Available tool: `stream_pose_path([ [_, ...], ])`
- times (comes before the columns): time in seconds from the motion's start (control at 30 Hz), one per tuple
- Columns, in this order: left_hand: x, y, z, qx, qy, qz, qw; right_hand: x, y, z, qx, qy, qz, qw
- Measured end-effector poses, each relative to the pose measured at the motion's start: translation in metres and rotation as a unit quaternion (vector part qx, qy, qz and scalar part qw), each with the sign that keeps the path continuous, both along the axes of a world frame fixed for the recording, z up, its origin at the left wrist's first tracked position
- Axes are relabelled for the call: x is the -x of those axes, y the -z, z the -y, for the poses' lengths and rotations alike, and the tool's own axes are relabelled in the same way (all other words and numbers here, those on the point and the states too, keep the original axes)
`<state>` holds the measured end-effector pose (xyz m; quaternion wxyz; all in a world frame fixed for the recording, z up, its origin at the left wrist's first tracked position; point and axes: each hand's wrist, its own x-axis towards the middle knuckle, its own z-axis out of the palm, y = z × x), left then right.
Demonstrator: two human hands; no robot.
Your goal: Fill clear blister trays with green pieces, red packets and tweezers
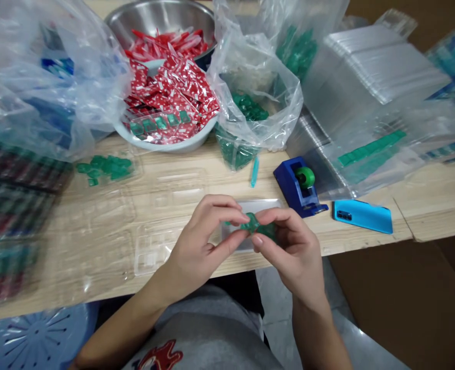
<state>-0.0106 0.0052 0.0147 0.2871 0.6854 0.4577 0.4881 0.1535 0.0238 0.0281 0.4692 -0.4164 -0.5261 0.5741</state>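
Close to the table's front edge, my left hand (207, 234) and my right hand (289, 244) meet over a whitish tray (266, 204). Both pinch a small translucent green piece (252, 223) between thumb and fingertips. More green shows under the right fingers, partly hidden, and I cannot make out whether it is part of the same piece. Left of my hands lie clear plastic blister trays (153, 249). Farther left, several loose green pieces (106, 167) rest in a clear tray.
A bowl of red printed packets (181, 87) and a steel bowl (115, 23) stand behind. Beside them is a clear bag (285, 110) of green pieces. A blue tape dispenser (289, 187), a blue phone (362, 217) and stacked clear plastic sheets (385, 61) are on the right.
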Motion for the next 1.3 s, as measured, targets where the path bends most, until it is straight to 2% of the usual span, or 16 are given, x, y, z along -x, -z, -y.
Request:
stream_pose_path([
  [0.2,0.001,-0.003,0.002,0.003,0.028,-0.009,1.0,0.0,0.001,0.001,-0.002,0.004,0.039,0.999],
  [0.33,0.002,-0.005,0.005,0.014,0.013,0.013,1.0,0.0,0.003,0.006,-0.042,0.005,0.103,0.994],
  [0.4,0.001,-0.005,0.005,0.027,-0.002,0.03,0.999,0.001,0.004,0.009,-0.087,0.016,0.149,0.985],
  [0.47,0.0,-0.006,0.005,0.036,-0.014,0.039,0.999,0.002,0.005,0.011,-0.164,0.034,0.195,0.966],
  [0.6,-0.001,-0.007,0.006,0.036,-0.01,0.016,0.999,0.004,0.004,0.011,-0.309,0.046,0.273,0.91],
  [0.73,-0.001,-0.008,0.006,0.059,-0.015,0.055,0.997,0.004,0.003,0.01,-0.332,0.065,0.309,0.889],
  [0.83,-0.001,-0.009,0.005,0.08,-0.011,0.088,0.993,0.004,0.006,0.009,-0.354,0.105,0.336,0.866],
  [0.93,-0.003,-0.009,0.004,0.081,-0.002,0.083,0.993,0.004,0.012,0.008,-0.383,0.15,0.37,0.833],
  [1.03,-0.007,-0.008,0.005,0.063,0.003,0.053,0.997,0.003,0.018,0.007,-0.401,0.184,0.381,0.812],
  [1.1,-0.009,-0.006,0.006,0.044,0.005,0.027,0.999,0.001,0.019,0.006,-0.394,0.202,0.374,0.815],
  [1.17,-0.01,-0.005,0.006,0.024,0.0,0.008,1.0,-0.003,0.018,0.008,-0.361,0.19,0.352,0.842],
  [1.23,-0.01,-0.005,0.006,0.006,-0.012,-0.007,1.0,-0.006,0.015,0.009,-0.328,0.139,0.321,0.877],
  [1.3,-0.009,-0.004,0.006,-0.004,-0.021,-0.021,1.0,-0.009,0.013,0.011,-0.325,0.081,0.296,0.895],
])
